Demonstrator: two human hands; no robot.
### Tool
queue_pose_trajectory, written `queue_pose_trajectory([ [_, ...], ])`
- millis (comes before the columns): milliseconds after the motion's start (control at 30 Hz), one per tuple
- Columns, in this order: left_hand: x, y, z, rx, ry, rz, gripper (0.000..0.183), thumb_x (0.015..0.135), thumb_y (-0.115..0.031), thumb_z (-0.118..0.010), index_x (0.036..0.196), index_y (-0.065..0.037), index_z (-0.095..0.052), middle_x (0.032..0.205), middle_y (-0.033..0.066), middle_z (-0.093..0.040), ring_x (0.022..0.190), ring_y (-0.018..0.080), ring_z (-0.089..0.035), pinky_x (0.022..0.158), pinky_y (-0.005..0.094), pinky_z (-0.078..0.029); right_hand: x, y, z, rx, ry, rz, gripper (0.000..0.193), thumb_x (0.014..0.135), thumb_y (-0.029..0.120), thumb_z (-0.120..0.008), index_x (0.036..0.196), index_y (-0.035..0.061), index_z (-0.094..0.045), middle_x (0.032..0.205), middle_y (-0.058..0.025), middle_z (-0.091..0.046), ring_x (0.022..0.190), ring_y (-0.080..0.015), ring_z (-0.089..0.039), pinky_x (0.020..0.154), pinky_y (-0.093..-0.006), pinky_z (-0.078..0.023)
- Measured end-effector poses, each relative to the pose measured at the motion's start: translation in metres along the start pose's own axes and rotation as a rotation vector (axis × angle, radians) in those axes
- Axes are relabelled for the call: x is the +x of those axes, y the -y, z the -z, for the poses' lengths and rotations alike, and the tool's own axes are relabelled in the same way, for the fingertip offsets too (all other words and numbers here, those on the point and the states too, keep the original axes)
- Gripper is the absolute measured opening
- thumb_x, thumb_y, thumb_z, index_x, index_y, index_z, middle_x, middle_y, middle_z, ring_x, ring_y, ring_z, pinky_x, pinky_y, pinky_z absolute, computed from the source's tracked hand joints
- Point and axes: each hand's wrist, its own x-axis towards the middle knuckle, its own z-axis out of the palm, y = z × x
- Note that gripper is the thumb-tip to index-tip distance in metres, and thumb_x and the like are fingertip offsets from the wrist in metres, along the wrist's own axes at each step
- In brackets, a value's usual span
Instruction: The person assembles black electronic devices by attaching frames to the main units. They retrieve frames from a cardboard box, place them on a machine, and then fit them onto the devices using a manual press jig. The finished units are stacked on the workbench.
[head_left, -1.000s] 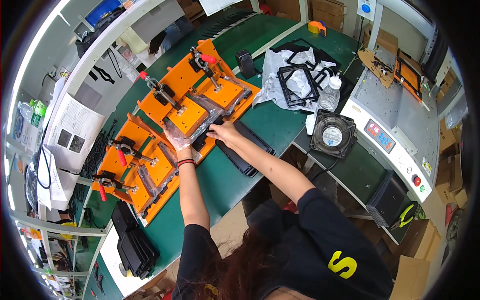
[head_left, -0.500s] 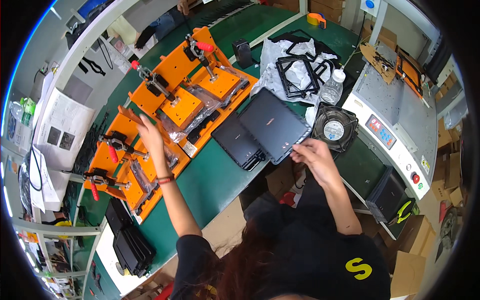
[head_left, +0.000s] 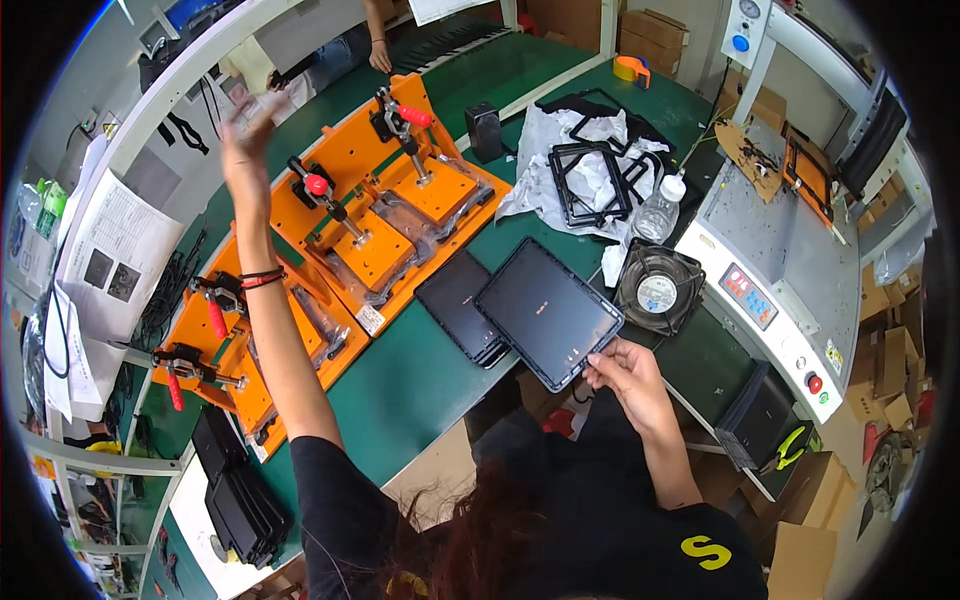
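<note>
My right hand (head_left: 632,380) pinches the near corner of a flat black rectangular cover (head_left: 545,315), thumb on top. The cover is tilted and overlaps a second black cover (head_left: 455,300) lying at the bench edge. My left hand (head_left: 250,150) is raised over the back of an orange clamp fixture (head_left: 330,185); its fingers look stretched apart, though blurred, and I see nothing in them. Toggle clamps with red handles, such as this one (head_left: 317,186), press orange blocks down over clear plastic film.
On the green bench (head_left: 400,375) lie black frames (head_left: 590,185) on white wrapping, a clear bottle (head_left: 660,208) and a fan (head_left: 657,290). A grey machine with a control panel (head_left: 750,295) stands right. Black covers (head_left: 245,510) are stacked at left. Another person's hand (head_left: 380,57) shows far off.
My left hand has risen up and left, away from the fixture's middle. My right hand has drawn the held cover slightly nearer me. The other person's hand has come further into view.
</note>
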Motion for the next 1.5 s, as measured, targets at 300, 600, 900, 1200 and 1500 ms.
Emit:
queue_pose_trajectory([
  [300, -0.034, 0.03, -0.015, 0.938, 0.771, -0.15, 0.038, 0.1, -0.022, -0.031, 0.127, -0.001, -0.05, 0.118, 0.0173, -0.057, 0.109, 0.0318, -0.053, 0.099, 0.0419, -0.036, 0.014, -0.013, -0.018, -0.173, -0.019, 0.213, 0.015, 0.088, 0.005, -0.063, 0.082, -0.0011, -0.05, 0.074, -0.0083, -0.062, 0.067, -0.0108, -0.062, 0.063, -0.0234, -0.051],
  [600, -0.054, -0.008, -0.036, 1.377, 0.724, -0.17, 0.037, 0.099, -0.028, -0.036, 0.124, -0.005, -0.049, 0.108, 0.0183, -0.062, 0.108, 0.0321, -0.056, 0.108, 0.0483, -0.028, -0.005, -0.009, -0.037, -0.178, 0.056, 0.33, 0.014, 0.088, 0.005, -0.062, 0.082, -0.0027, -0.052, 0.073, -0.0054, -0.06, 0.064, -0.0075, -0.059, 0.061, -0.0215, -0.05],
  [900, -0.174, -0.03, -0.091, -0.536, 0.412, 0.921, 0.091, 0.086, -0.074, -0.024, 0.146, -0.006, -0.022, 0.14, 0.0198, -0.041, 0.127, 0.0277, -0.044, 0.108, 0.0371, -0.032, 0.016, -0.03, -0.033, -0.924, -0.146, 1.228, 0.018, 0.077, -0.002, -0.069, 0.092, -0.005, -0.061, 0.082, -0.0121, -0.061, 0.071, -0.0215, -0.063, 0.063, -0.0298, -0.052],
  [1200, -0.191, 0.02, -0.088, -0.503, 0.366, 0.949, 0.099, 0.085, -0.076, -0.025, 0.146, 0.001, -0.016, 0.143, 0.0211, -0.036, 0.131, 0.0315, -0.038, 0.11, 0.0378, -0.029, 0.063, -0.083, -0.055, -1.03, -0.001, 1.338, 0.028, 0.076, -0.001, -0.064, 0.104, -0.0054, -0.063, 0.087, -0.0111, -0.062, 0.078, -0.0228, -0.062, 0.067, -0.0299, -0.053],
  [1500, -0.202, 0.069, -0.094, -0.392, 0.403, 0.518, 0.063, 0.1, -0.048, -0.025, 0.133, 0.004, -0.037, 0.125, 0.0207, -0.054, 0.118, 0.027, -0.053, 0.102, 0.0345, -0.039, 0.08, -0.106, -0.058, -1.068, 0.028, 1.228, 0.034, 0.073, -0.001, -0.06, 0.107, -0.0031, -0.064, 0.091, -0.0113, -0.061, 0.08, -0.0241, -0.061, 0.067, -0.0309, -0.053],
])
